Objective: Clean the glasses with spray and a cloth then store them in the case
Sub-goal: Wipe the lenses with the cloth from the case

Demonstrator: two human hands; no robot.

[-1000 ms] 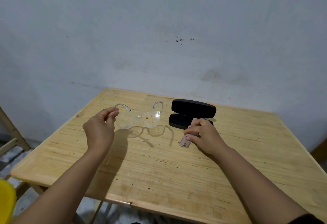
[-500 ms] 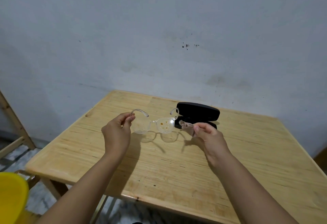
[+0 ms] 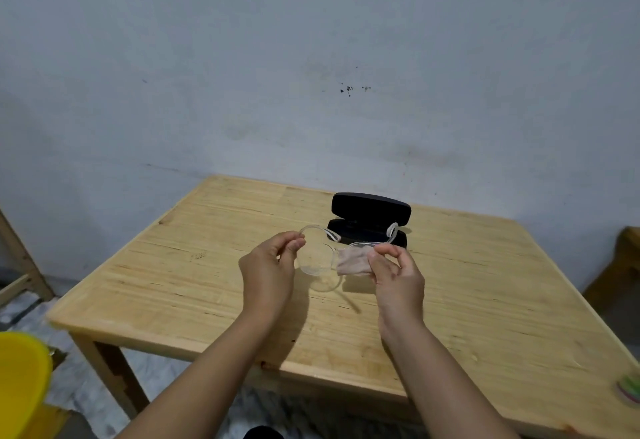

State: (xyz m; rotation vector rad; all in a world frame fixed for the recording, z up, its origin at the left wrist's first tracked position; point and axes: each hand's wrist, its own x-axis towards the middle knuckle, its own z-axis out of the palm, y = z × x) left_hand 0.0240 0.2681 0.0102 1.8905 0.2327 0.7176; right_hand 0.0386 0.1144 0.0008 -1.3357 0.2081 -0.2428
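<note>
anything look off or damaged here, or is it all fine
Nothing stands out. The left hand holds the clear plastic glasses above the wooden table, the right hand presses a beige cloth over one lens, and the black hard case lies open behind. No spray bottle is in view.

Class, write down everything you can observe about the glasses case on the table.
The glasses case is black, oblong with rounded ends, and looks hard-shelled with a matt surface. It stands open: the lid is raised behind a shallow base. It rests on the wooden table toward the far edge, just beyond both hands. Neither hand touches it. One clear arm of the glasses crosses in front of it in the view. Its inside is too dark to make out.
</note>
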